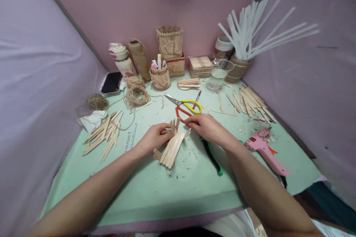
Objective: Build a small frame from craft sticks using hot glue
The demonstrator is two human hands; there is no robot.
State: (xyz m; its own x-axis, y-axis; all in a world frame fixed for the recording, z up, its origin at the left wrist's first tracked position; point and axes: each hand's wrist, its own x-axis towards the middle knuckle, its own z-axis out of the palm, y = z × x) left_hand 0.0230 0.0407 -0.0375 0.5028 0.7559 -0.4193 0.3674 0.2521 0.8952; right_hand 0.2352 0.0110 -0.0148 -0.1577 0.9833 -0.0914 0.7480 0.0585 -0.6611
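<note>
A small piece made of popsicle sticks (172,149) is held just above the table, tilted, with several sticks side by side and others crossing behind them. My left hand (157,136) grips its left upper side, fingertips partly hidden by the sticks. Close to its upper right end, my right hand (207,127) is closed in a pinch; what its fingertips hold is too small to make out. Beyond the hands lie yellow-and-red-handled scissors (191,106) and a red pen (197,99). Green-and-black-handled pliers (211,156) lie beneath my right wrist.
Loose popsicle sticks lie left (107,133) and right (254,102). A pink glue gun (268,152) rests at right. Behind stand twine coils (137,94), a stick-covered pen cup (160,78), a plastic cup of water (218,76) and a pot of white strips (239,68).
</note>
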